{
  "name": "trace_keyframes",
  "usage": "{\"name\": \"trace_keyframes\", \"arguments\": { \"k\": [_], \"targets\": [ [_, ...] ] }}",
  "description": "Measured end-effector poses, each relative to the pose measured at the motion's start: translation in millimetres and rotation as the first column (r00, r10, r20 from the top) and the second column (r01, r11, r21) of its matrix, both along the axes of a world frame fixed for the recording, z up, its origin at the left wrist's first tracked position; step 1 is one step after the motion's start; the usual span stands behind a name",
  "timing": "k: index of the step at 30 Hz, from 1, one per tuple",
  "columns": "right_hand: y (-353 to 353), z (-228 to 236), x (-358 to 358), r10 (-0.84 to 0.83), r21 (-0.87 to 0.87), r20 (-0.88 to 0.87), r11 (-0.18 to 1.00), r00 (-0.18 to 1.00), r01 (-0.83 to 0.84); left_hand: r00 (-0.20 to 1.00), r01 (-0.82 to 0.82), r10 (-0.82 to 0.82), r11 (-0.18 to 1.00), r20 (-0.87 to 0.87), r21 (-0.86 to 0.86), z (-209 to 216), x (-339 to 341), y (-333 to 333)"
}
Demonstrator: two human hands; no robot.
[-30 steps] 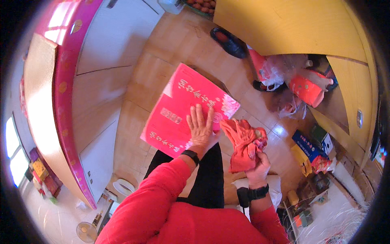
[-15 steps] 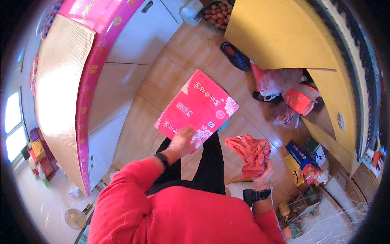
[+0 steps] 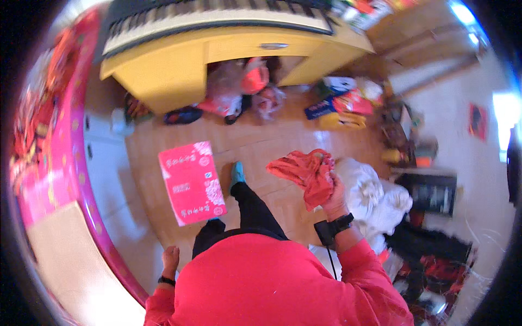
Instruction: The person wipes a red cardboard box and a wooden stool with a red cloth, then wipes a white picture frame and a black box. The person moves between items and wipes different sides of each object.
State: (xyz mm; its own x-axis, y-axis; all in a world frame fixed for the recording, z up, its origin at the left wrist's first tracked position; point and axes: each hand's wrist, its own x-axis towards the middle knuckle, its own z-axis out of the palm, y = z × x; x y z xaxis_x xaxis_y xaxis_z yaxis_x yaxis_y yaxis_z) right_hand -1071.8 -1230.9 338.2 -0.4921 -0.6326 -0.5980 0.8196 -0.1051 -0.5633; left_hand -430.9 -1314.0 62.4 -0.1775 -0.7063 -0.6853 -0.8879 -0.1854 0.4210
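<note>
In my right hand point(image 3: 335, 200) a crumpled red cloth point(image 3: 307, 173) is gripped, its loose end hanging to the left. A flat-topped red cardboard box point(image 3: 190, 182) with white flower prints is in front of my legs, to the left, seemingly on the floor. My left hand point(image 3: 170, 258) is low at my left side, apart from the box. Its fingers look curled in, with nothing visible in them.
Ahead stands a yellow desk point(image 3: 157, 76) with a keyboard point(image 3: 217, 16) on top and plastic bags point(image 3: 225, 87) beneath. White sacks point(image 3: 375, 198) sit at right. A pink-edged bed point(image 3: 81, 157) runs along the left. A yellow bag point(image 3: 342, 120) lies ahead right.
My left hand has come off the red box and dropped to my left side. My view has swung to the right. The red cloth stays in my right hand.
</note>
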Motion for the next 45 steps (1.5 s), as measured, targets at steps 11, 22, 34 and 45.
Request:
{"name": "trace_keyframes", "arguments": {
  "k": [11,22,34,45],
  "targets": [
    [259.3,-54.0,30.8,-0.538,0.247,-0.130,0.796,0.833,0.553,0.909,0.415,-0.411,0.907,0.069,-0.070,36.8,-43.6,-36.8],
    [383.8,27.6,-105.3,-0.606,-0.258,-0.067,0.778,0.793,0.572,0.617,0.526,-0.498,0.837,-0.610,-0.150,55.8,-474.3,-51.9],
    [319.6,48.2,-240.2,-0.307,-0.394,0.037,0.870,0.951,0.296,0.418,0.879,-0.128,0.305,-0.899,0.366,316.3,-865.5,158.1],
    [314.4,61.4,-359.0,-0.096,0.001,-0.449,0.994,0.888,0.108,0.212,0.976,-0.416,0.137,-0.884,0.170,278.7,-1037.0,119.7]
  ]
}}
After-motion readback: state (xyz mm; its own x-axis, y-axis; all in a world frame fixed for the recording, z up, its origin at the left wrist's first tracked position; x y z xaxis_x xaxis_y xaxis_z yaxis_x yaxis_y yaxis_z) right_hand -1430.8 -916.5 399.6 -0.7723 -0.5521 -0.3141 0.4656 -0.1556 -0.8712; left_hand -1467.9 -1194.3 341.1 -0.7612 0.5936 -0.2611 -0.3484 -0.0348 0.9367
